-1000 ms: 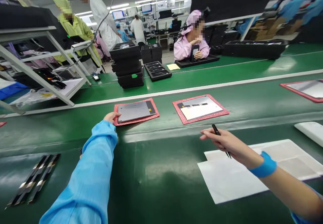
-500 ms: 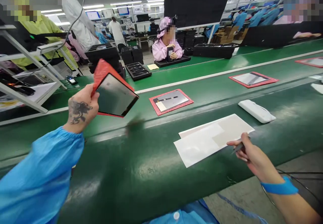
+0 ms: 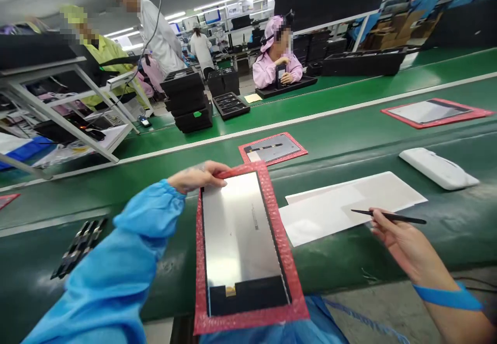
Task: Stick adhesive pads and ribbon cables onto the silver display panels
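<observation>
My left hand [image 3: 202, 176] pinches the top edge of a red bubble-wrap sheet and the display panel [image 3: 240, 230] lying on it. The panel's silvery back faces me, with a black strip and a small gold tab at the lower end. Black tweezers [image 3: 404, 218] are gripped in my right hand [image 3: 396, 238], their tip pointing left over white paper sheets [image 3: 322, 220] on the green bench. Past the held panel, another display panel [image 3: 277, 148] rests on red bubble wrap.
Dark flex strips [image 3: 79, 248] lie at the left. To the right are a white pouch-like object [image 3: 438, 169] and a further panel on red wrap [image 3: 430, 112]. Across the belt [image 3: 341, 119], a person in pink [image 3: 275, 67] sits near black trays [image 3: 231, 105].
My left hand has brought the panel and its red wrap from the left toward my body, turning it lengthwise. The tweezers now show side-on in my right hand. The view has shifted left.
</observation>
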Available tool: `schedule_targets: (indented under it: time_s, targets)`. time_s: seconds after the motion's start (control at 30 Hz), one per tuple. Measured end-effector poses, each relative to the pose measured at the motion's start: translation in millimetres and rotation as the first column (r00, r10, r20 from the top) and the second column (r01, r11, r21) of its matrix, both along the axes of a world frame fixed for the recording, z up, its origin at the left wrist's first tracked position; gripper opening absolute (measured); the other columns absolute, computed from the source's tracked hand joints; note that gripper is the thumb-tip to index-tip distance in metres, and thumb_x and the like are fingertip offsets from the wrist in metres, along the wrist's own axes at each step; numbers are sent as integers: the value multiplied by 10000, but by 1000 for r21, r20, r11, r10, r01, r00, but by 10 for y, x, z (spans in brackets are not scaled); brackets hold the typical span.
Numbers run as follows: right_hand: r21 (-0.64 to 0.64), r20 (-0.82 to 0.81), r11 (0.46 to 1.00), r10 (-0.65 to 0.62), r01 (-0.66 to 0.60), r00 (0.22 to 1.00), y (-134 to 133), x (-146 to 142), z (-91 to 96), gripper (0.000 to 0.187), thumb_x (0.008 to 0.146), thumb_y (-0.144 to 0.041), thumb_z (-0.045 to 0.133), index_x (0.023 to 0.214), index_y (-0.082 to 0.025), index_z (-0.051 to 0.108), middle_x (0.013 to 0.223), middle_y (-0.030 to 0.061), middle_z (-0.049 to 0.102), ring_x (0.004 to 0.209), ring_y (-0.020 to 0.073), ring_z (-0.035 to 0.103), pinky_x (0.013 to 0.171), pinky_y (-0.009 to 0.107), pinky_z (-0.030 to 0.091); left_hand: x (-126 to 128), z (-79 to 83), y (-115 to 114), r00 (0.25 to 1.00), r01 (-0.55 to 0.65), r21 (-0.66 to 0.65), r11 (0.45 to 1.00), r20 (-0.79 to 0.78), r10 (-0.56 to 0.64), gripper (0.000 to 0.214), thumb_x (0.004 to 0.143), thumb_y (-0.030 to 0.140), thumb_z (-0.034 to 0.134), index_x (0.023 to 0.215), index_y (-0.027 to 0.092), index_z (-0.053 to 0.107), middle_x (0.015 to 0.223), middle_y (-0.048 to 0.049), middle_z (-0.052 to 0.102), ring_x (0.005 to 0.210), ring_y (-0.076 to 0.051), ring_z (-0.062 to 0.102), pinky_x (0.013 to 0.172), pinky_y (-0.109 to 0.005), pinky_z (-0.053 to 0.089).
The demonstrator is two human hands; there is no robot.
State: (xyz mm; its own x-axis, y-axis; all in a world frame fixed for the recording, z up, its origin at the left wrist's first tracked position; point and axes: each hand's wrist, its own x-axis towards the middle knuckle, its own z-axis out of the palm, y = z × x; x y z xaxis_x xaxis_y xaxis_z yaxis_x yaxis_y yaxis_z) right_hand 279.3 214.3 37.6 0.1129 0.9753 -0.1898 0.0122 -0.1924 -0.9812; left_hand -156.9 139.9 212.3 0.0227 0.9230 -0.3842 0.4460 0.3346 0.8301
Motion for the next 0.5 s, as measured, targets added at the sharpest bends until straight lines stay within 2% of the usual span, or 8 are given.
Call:
schedule_targets:
  time_s: [0.07,0.13,0.17,0.27,0.3,0.37,0.43,0.5]
  targets:
    - [102,12,995,8,-10,1000,-84,-84,-57,432,554,-611,912,807,-293,763,781,62,733,749,283,716,772,437,664,-47,-397,135,995,-35,-93,995,91,44,281,593,235,856,843,139,769,741,-22,705,696,-198,631,598,-258,451]
    - [268,152,951,113,-151,982,-153,-204,-161,314,733,-542,816,932,-300,787,899,67,796,902,326,762,985,524,612,-98,-668,185,988,-42,-136,990,144,62,327,577,256,872,872,149,781,759,-31,727,693,-207,639,596,-269,461]
    - [346,256,896,196,-279,947,-178,-267,-228,265,795,-492,762,975,-301,796,959,69,814,962,336,767,1061,553,568,-126,-750,186,986,-39,-144,989,158,62,345,570,275,882,877,154,782,767,-33,735,695,-211,645,601,-273,469]
    - [452,524,631,385,-631,760,-238,-435,-429,291,901,-305,605,1118,-289,798,1151,67,805,1120,322,745,1165,581,475,-214,-829,138,981,-25,-157,987,189,55,417,552,323,911,911,156,780,827,-53,762,741,-235,679,655,-298,513]
    - [452,580,555,413,-698,703,-265,-490,-480,352,914,-244,561,1188,-283,778,1210,66,786,1167,318,727,1175,593,460,-243,-825,117,977,-20,-165,986,207,54,451,554,335,918,945,152,783,859,-63,771,768,-249,693,681,-310,528]
    - [435,637,463,448,-772,627,-344,-624,-536,460,914,-164,519,1304,-294,725,1280,54,756,1231,319,691,1189,616,435,-298,-810,82,970,-3,-178,984,239,47,504,573,350,924,1012,142,788,912,-83,782,821,-277,714,728,-330,548]
    - [414,633,442,489,-796,600,-448,-818,-528,509,907,-156,525,1351,-338,694,1292,20,749,1249,323,679,1220,612,400,-346,-808,61,966,8,-189,982,255,41,527,592,364,925,1047,135,789,942,-96,787,850,-297,723,749,-339,555]
    - [387,576,484,538,-785,615,-554,-1056,-475,480,925,-204,533,1334,-392,700,1288,-17,750,1252,318,678,1244,572,386,-381,-828,54,965,16,-203,979,260,38,534,587,376,931,1041,133,791,947,-101,791,852,-301,723,752,-341,555]
